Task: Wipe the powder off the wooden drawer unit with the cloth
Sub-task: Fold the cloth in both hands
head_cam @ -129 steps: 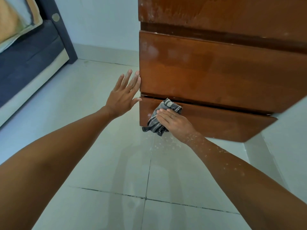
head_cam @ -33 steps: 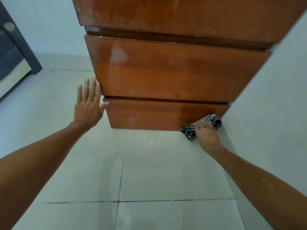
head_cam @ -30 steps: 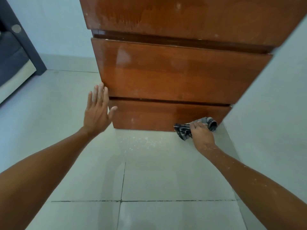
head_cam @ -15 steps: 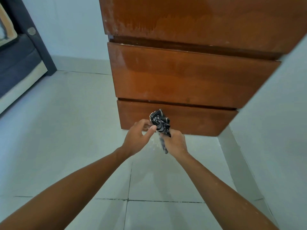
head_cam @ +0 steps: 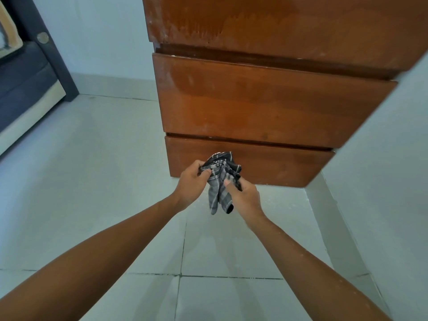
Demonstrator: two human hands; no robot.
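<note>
Cloth (head_cam: 218, 181): dark checked, bunched, held up between both hands in front of the bottom drawer, clear of the wood.
Left hand (head_cam: 192, 181): pinched on the cloth's upper left corner.
Right hand (head_cam: 245, 196): closed around the cloth's right side.
Wooden drawer unit (head_cam: 266, 105): far centre against the right wall; pale powder streaks along the top left.
Floor (head_cam: 92, 181): pale tiles.

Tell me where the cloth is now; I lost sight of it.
In the head view the cloth hangs mid-frame between the left hand and right hand, both gripping it, in front of the bottom drawer.
</note>
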